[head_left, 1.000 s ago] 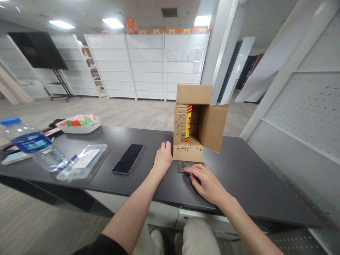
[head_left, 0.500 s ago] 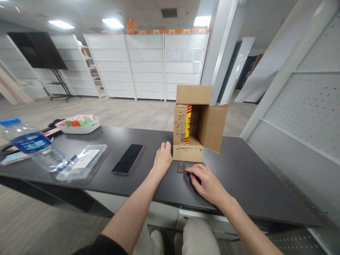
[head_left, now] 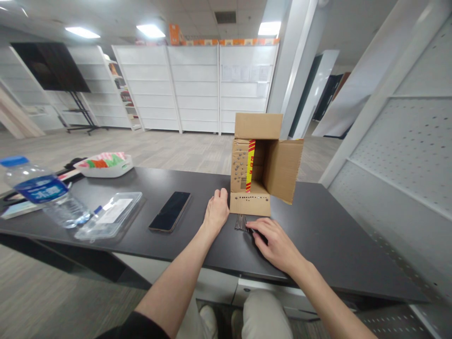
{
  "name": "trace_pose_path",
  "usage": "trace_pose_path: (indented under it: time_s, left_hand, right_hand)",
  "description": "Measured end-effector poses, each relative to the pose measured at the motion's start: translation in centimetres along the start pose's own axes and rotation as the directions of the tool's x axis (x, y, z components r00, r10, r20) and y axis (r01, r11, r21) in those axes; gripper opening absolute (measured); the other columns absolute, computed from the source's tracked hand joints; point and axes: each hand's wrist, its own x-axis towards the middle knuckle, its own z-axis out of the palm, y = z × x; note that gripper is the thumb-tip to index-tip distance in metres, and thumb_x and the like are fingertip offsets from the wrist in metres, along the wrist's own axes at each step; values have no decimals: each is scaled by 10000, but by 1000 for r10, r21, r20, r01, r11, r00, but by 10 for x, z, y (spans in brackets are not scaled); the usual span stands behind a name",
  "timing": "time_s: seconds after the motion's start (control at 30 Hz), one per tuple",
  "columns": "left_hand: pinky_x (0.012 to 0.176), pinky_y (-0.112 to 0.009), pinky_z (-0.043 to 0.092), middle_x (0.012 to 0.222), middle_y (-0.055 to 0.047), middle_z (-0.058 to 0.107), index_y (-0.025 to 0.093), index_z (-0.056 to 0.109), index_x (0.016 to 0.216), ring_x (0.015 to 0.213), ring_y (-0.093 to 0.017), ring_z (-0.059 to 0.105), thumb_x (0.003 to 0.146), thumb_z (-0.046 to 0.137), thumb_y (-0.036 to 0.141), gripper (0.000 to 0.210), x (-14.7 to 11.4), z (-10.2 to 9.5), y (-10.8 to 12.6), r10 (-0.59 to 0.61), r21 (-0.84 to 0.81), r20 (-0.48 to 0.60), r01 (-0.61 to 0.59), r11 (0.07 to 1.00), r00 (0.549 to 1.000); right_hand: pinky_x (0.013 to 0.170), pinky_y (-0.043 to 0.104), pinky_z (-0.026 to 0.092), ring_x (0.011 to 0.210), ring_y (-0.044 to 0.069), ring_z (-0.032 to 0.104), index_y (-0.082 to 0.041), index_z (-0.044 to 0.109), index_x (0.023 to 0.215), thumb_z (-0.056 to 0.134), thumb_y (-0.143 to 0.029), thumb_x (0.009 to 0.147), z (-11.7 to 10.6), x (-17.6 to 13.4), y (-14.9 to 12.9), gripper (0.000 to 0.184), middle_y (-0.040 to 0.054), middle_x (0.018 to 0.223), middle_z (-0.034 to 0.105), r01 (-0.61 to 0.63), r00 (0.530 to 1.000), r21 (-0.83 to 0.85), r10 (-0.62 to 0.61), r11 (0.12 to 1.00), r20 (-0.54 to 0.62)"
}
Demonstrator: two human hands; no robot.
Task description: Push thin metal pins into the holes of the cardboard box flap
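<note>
My left hand (head_left: 216, 209) lies on the dark desk with its fingers curled together, close beside the left edge of the cardboard box (head_left: 240, 181); nothing shows in it. The box stands open towards me, with a row of small holes in its lower flap (head_left: 249, 206) and many round marks on its left flap. In front of the lower flap, several thin metal screws or nails (head_left: 241, 222) lie side by side in a row. My right hand (head_left: 270, 238) is at the row's right end, fingertips touching it, thumb apart from the fingers. Its palm side is hidden.
A smartphone (head_left: 170, 211) lies left of my left arm. Farther left are a clear plastic case (head_left: 113, 215), a tilted water bottle (head_left: 45, 193) and a white tray (head_left: 109, 172) holding colourful items. The desk (head_left: 318, 235) reaches to a perforated white panel (head_left: 413, 141) on the right.
</note>
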Motion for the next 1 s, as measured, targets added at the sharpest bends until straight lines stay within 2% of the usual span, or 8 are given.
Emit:
trace_pose_path:
  time_s: [0.13,0.33,0.43,0.53,0.77,1.0]
  left_hand:
    - [837,-313,502,1067,-113,594,161,503,1118,927,-218,686,926,333,78,269,0,1,0,-1,-1,3,1,1000,1000]
    - [827,-319,508,1051,-109,595,157,505,1095,913,-223,689,922,326,73,262,1,1,1,6,5,-9,-5,1000,1000]
    - [830,-320,508,1052,-110,594,159,505,1090,913,-220,688,921,325,68,263,1,1,1,3,4,-8,-3,1000,1000]
    - [835,-321,506,1051,-110,595,159,506,1087,917,-219,687,919,323,63,266,0,0,1,3,4,-7,-3,1000,1000]
    - [825,-316,507,1059,-108,598,159,508,1082,907,-215,688,925,322,69,259,0,-4,2,-3,9,10,3,1000,1000]
    - [830,-319,504,1059,-107,598,163,508,1087,906,-214,687,932,320,75,258,-1,-4,2,-8,5,10,8,1000,1000]
  right_hand:
    - [930,399,471,1051,220,620,-212,638,1128,469,-135,915,0,4,5,282,85,1113,695,-34,999,-11,34,999,-31]
    - [890,373,466,983,232,638,-187,650,1067,479,-191,895,-2,24,18,243,89,1044,707,-190,977,-58,183,980,-106]
    - [764,324,466,793,204,649,-186,639,1073,485,-203,868,-1,39,27,258,56,883,708,-390,907,-16,380,921,-182]
    - [667,288,421,693,190,621,-195,626,1060,510,-205,838,0,52,35,250,12,740,675,-498,850,-6,487,867,-202]
    - [637,269,370,657,172,590,-188,583,1039,522,-187,841,2,69,44,207,14,728,664,-569,814,-64,550,820,-185]
    - [645,270,377,703,178,616,-185,588,1013,529,-196,846,-1,80,44,178,43,814,692,-590,806,-126,573,798,-145]
